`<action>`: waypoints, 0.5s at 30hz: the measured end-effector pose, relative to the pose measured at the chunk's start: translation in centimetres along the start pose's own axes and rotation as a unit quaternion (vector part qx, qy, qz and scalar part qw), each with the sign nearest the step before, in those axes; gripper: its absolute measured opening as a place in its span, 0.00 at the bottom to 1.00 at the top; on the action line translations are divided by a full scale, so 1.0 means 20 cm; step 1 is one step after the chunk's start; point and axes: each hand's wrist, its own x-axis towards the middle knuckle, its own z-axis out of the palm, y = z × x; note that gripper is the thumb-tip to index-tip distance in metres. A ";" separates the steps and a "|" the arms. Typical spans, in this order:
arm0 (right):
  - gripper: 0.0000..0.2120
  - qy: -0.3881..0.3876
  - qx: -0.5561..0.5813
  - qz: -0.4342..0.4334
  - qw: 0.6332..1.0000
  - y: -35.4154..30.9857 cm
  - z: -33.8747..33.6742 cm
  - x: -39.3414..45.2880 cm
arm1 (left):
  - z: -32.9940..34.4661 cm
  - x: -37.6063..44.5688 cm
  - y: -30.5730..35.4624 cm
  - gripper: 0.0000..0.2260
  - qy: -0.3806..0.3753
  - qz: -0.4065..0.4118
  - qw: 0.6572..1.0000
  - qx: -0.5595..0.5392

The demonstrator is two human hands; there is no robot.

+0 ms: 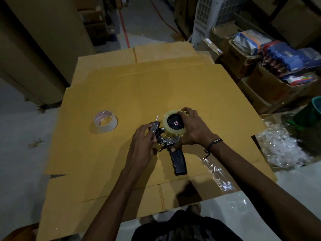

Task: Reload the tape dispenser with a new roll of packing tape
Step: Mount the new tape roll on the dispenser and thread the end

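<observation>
A tape dispenser (177, 160) with a black grip lies flat on a sheet of brown cardboard (156, 87). A full roll of clear packing tape (171, 132) sits on its black hub. My right hand (192, 129) wraps over the roll's far and right side, thumb near the top of the grip. My left hand (142, 141) pinches the metal front end of the dispenser (154, 127), where a short white end of tape sticks up. A second, thinner roll of tape (105, 123) lies by itself on the cardboard to the left.
Crumpled clear plastic wrap (281, 146) lies at the right, with another piece (220, 176) near my right forearm. Open boxes with packaged goods (278, 54) stand at the back right, tall cardboard (43, 49) at the left, a green bucket (312, 112) at the right edge.
</observation>
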 end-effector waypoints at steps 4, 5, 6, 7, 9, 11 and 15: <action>0.73 -0.005 0.008 0.008 1.000 -0.02 -0.01 0.00 | 0.03 0.00 0.00 0.33 -0.009 -0.029 1.000 -0.001; 0.73 -0.005 0.013 0.009 1.000 -0.02 -0.01 0.00 | 0.04 0.00 0.00 0.37 -0.016 -0.033 0.999 -0.016; 0.73 -0.006 0.020 0.009 1.000 -0.02 -0.01 0.00 | 0.03 0.01 0.00 0.39 -0.022 -0.032 0.999 -0.026; 0.73 -0.007 0.027 0.008 1.000 -0.02 -0.01 0.00 | 0.03 0.00 0.00 0.39 -0.024 -0.028 0.999 -0.032; 0.72 -0.007 0.036 -0.004 0.999 -0.03 -0.01 0.00 | 0.01 0.00 -0.01 0.35 -0.030 -0.021 0.998 -0.041; 0.72 -0.013 0.033 -0.018 0.999 -0.03 0.00 0.00 | -0.01 -0.01 -0.02 0.27 -0.050 -0.014 0.997 -0.058; 0.73 -0.032 0.018 -0.033 0.999 -0.04 -0.01 0.04 | -0.06 -0.01 -0.04 0.17 -0.086 -0.001 0.994 -0.066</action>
